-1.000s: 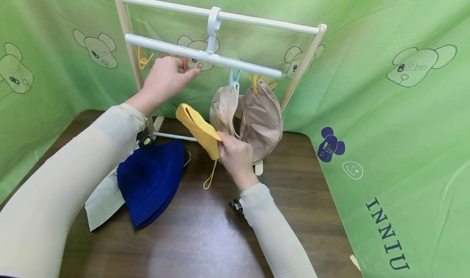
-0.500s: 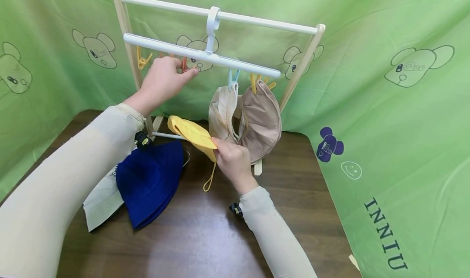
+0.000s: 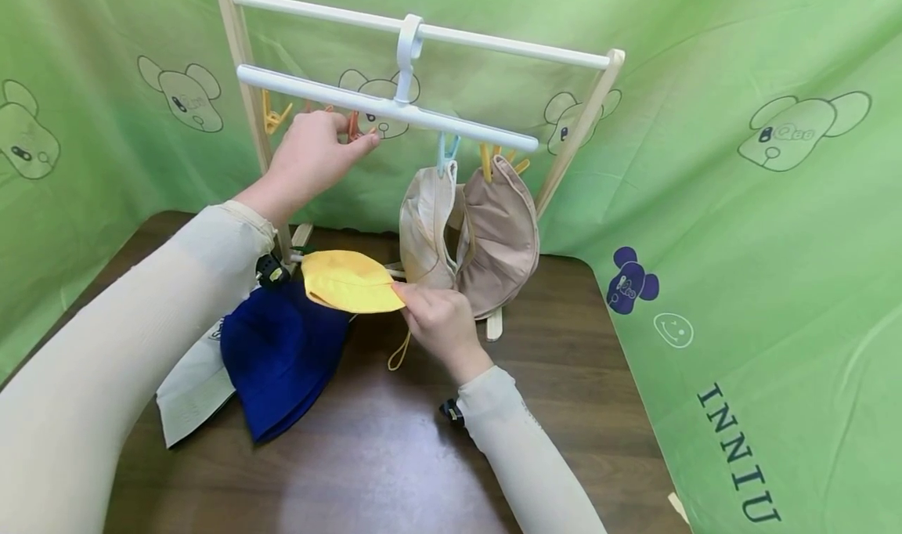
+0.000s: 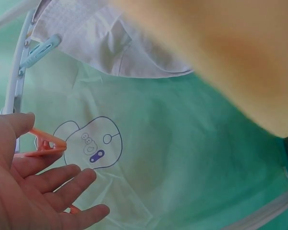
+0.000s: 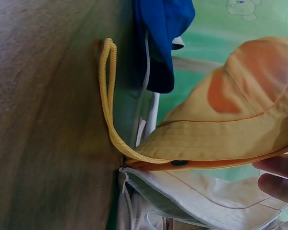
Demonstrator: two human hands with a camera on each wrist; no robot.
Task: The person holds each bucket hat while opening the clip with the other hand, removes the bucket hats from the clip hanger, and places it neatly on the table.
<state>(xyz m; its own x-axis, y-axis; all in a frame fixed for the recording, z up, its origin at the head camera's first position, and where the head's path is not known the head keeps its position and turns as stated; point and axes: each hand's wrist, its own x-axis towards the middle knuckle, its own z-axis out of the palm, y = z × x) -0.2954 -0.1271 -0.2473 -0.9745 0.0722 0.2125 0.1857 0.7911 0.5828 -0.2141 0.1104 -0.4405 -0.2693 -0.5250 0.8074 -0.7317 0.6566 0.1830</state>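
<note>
My left hand (image 3: 313, 146) is raised to the white hanger bar (image 3: 310, 88). Its thumb and index finger hold the sides of an orange clothespin (image 4: 50, 143) that hangs there, while the other fingers spread out below. Lower down, my right hand (image 3: 447, 326) pinches a yellow bucket hat (image 3: 345, 279) by its brim, with the thumb on top. The hat is tipped crown up and its yellow cord (image 5: 109, 96) dangles free. Nothing is between the clothespin's tips in the left wrist view.
A cream hat (image 3: 425, 213) and a brownish-pink hat (image 3: 500, 236) hang from a blue clothespin (image 3: 445, 154) and yellow clothespins (image 3: 486, 162). On the table lie a blue hat (image 3: 282, 362) and a white hat (image 3: 193, 397). A wooden rack (image 3: 578, 138) carries the hanger.
The right hand has brought the yellow hat down and a little left, turning it from steeply tilted to nearly level. The left hand stays at the orange clothespin.
</note>
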